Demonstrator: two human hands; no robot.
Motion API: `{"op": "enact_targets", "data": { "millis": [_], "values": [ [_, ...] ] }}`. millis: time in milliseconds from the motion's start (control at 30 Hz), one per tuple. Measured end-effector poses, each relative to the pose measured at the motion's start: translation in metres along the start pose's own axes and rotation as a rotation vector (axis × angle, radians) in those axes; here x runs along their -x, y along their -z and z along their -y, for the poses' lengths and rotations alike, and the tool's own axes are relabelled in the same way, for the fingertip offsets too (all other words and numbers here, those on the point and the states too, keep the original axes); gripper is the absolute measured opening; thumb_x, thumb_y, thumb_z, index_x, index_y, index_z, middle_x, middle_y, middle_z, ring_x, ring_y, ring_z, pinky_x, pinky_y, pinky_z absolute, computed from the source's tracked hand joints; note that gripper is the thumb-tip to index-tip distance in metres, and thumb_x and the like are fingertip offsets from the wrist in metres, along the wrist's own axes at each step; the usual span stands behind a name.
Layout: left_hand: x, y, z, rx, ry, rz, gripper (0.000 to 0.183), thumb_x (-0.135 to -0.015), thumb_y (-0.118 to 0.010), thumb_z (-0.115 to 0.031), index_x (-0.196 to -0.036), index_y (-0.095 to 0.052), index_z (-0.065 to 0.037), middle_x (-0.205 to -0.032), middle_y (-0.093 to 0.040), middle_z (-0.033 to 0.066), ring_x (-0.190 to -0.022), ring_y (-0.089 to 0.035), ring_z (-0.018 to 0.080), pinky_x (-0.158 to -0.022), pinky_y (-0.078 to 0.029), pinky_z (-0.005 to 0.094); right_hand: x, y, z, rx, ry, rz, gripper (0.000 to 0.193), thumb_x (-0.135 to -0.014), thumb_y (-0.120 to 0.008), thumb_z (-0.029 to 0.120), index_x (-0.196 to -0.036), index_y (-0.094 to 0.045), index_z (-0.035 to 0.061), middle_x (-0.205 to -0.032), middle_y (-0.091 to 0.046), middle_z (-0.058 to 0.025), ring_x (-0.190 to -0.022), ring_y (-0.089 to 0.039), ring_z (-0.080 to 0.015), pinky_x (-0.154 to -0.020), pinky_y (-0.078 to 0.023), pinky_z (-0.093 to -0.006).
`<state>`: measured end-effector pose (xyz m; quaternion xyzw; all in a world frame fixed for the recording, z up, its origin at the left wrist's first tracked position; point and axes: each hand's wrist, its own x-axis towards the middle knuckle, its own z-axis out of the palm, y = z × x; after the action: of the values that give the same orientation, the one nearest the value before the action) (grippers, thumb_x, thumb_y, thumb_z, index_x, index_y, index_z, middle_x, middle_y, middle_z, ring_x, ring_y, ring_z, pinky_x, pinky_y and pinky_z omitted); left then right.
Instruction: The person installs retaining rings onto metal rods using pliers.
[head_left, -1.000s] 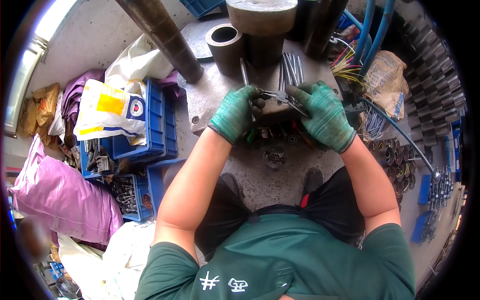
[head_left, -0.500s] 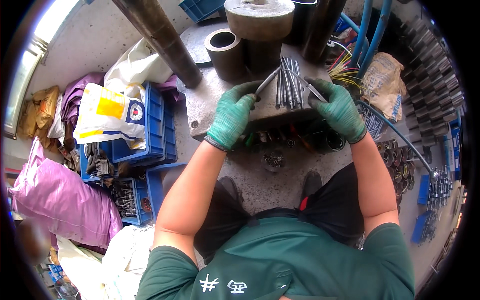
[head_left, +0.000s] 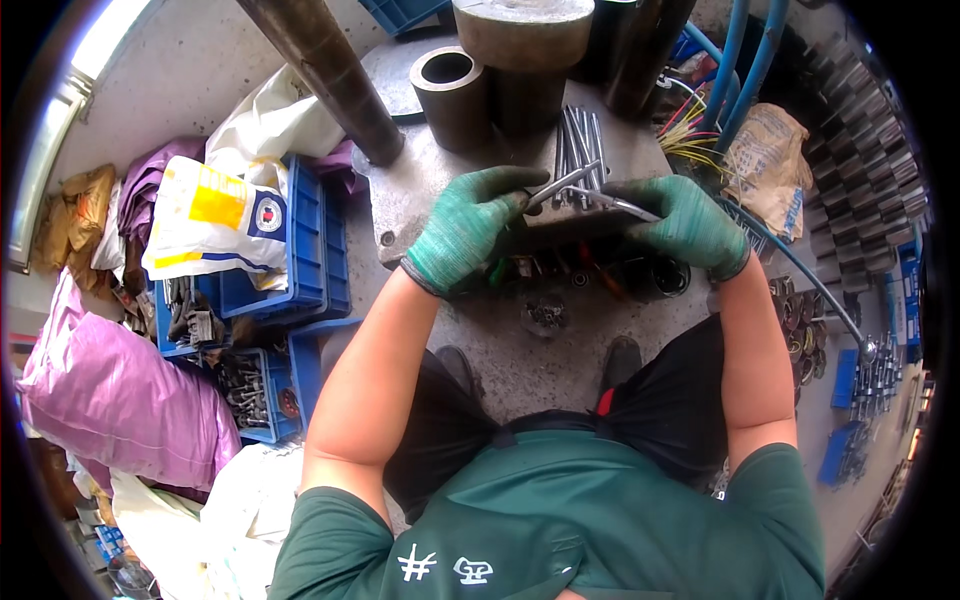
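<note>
My left hand [head_left: 465, 228], in a green glove with dark fingertips, is closed on a slim metal rod [head_left: 566, 181] that slants up to the right. My right hand [head_left: 692, 226], gloved alike, pinches another metal rod [head_left: 622, 205] that points up to the left. The two rods cross or overlap near their tips between my hands; whether they touch I cannot tell. Just beyond them, a bundle of several similar loose rods [head_left: 577, 140] lies on the thick metal block [head_left: 405, 190], their near ends partly hidden.
A hollow steel cylinder [head_left: 447, 95] and a round metal block [head_left: 522, 35] stand behind the rods, between thick columns [head_left: 330, 75]. Blue crates [head_left: 310, 240] and a purple sack [head_left: 125, 385] are on the left. Blue hoses [head_left: 745, 85] and a brown paper bag [head_left: 768, 155] are right.
Both hands have come slightly nearer to me and turned. The held rods now lie flatter, and their tips have moved down and crossed in front of the bundle.
</note>
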<state>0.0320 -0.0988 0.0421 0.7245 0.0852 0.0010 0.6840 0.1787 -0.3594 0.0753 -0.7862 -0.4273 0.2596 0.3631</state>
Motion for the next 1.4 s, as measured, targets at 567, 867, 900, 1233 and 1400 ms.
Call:
{"op": "enact_targets", "data": {
  "millis": [567, 867, 900, 1233, 1400],
  "values": [
    [0.0, -0.004, 0.007, 0.207, 0.117, 0.05, 0.041, -0.104, -0.063, -0.023, -0.137, -0.065, 0.002, -0.097, -0.073, 0.004, -0.072, -0.064, 0.0075, -0.062, -0.052, 0.0205, -0.004, -0.016, 0.002, 0.039, 0.032, 0.073, 0.056, -0.082, -0.074, 0.007, -0.138, -0.067, 0.0035, -0.114, -0.078, -0.015, -0.102, -0.072, -0.0168, -0.095, -0.056, -0.0344],
    [0.002, -0.004, 0.006, 0.341, 0.139, 0.11, 0.046, -0.106, -0.063, -0.031, -0.14, -0.062, -0.001, -0.085, -0.069, 0.0024, -0.058, -0.057, 0.0064, -0.054, -0.049, 0.0216, -0.001, -0.017, -0.002, 0.052, 0.143, -0.005, 0.061, -0.082, -0.073, 0.005, -0.142, -0.064, 0.004, -0.12, -0.075, -0.0151, -0.108, -0.07, -0.0188, -0.099, -0.054, -0.035],
    [0.0, -0.002, 0.009, 0.339, 0.137, 0.111, 0.046, -0.106, -0.063, -0.031, -0.14, -0.062, -0.001, -0.085, -0.069, 0.0024, -0.058, -0.057, 0.0064, -0.054, -0.049, 0.0216, -0.001, -0.018, -0.002, 0.053, 0.144, -0.007, 0.061, -0.082, -0.073, 0.005, -0.142, -0.064, 0.004, -0.12, -0.075, -0.0151, -0.108, -0.07, -0.0188, -0.099, -0.054, -0.035],
    [0.006, 0.016, 0.01, 0.426, 0.14, 0.039, 0.046, -0.104, -0.061, -0.029, -0.14, -0.059, -0.001, -0.082, -0.067, 0.0026, -0.059, -0.06, 0.0098, -0.052, -0.05, 0.0231, -0.007, -0.025, -0.009, -0.484, -0.122, 0.042, 0.052, -0.09, -0.069, 0.013, -0.139, -0.06, -0.0012, -0.109, -0.067, -0.0045, -0.1, -0.058, -0.0125, -0.09, -0.051, -0.0307],
    [0.009, 0.037, 0.012, -0.07, 0.09, -0.289, 0.033, -0.1, -0.064, -0.016, -0.128, -0.07, -0.001, -0.077, -0.062, 0.0014, -0.06, -0.054, 0.0086, -0.055, -0.045, 0.0246, -0.029, -0.036, -0.046, 0.226, 0.02, -0.535, 0.033, -0.084, -0.071, 0.016, -0.11, -0.066, -0.0037, -0.092, -0.066, -0.0187, -0.085, -0.064, -0.0306, -0.08, -0.052, -0.0401]
  ]
}}
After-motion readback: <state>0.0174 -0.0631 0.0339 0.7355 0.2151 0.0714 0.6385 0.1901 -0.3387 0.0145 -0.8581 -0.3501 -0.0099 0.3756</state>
